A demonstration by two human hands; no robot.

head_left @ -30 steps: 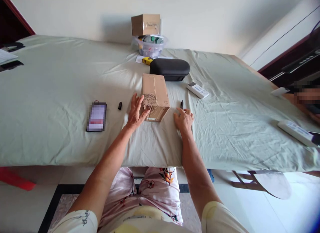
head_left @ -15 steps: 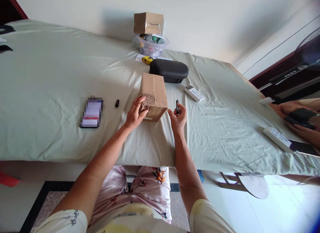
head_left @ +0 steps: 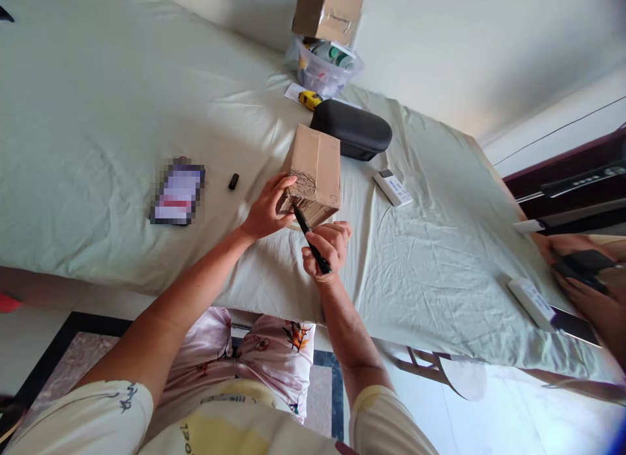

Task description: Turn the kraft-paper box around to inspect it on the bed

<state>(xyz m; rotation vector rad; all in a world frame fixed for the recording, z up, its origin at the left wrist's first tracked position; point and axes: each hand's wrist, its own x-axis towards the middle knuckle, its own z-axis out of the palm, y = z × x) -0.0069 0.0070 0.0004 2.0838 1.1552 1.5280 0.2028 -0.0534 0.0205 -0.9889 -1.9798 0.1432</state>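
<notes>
A small brown cardboard box [head_left: 323, 163] sits on the cloth-covered table in front of me, with dark scribbled lines on its top and near face. My left hand [head_left: 267, 210] grips the box at its near left corner, fingers on the top edge and thumb lower on the near face. In my right hand [head_left: 333, 243] is a black marker pen [head_left: 304, 224], uncapped, pointing away from me with its tip at the box's near face. Its likely cap, a small black piece [head_left: 233, 181], lies on the cloth left of the box.
Behind the box lie a black hard case [head_left: 352, 129] and a yellow tool [head_left: 310, 100]. A clear plastic tub [head_left: 320, 75] bears another cardboard box [head_left: 330, 15]. A phone [head_left: 177, 193] is at left, a white box [head_left: 392, 188] at right. Another person's hands [head_left: 587, 298] show at far right.
My right hand has come from the box's right side to its front, turning the marker so its tip meets the near face. My left hand stays on the box. The view has tilted.
</notes>
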